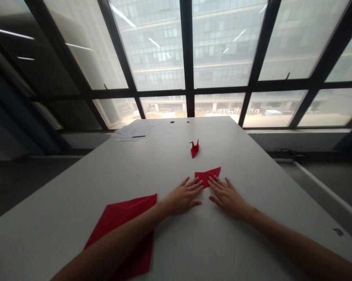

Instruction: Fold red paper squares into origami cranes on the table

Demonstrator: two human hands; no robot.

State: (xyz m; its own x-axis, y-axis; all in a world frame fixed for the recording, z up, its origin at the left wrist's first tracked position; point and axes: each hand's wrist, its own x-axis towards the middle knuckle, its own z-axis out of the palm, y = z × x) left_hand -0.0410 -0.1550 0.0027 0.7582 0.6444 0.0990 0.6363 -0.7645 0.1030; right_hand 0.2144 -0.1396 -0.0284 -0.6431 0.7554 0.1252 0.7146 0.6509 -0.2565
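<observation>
Left hand (185, 197) and right hand (230, 200) lying open, pressing red paper (204, 178), seemingly mid-fold; finished origami crane (194, 150) standing beyond, larger red sheet (117, 216) lying unshaped.

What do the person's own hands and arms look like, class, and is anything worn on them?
The left hand and right hand are bare, with no gloves, and no rings or watch can be seen. The left forearm and right forearm show no sleeves, bracelets or markings as far as the picture's edge.
</observation>
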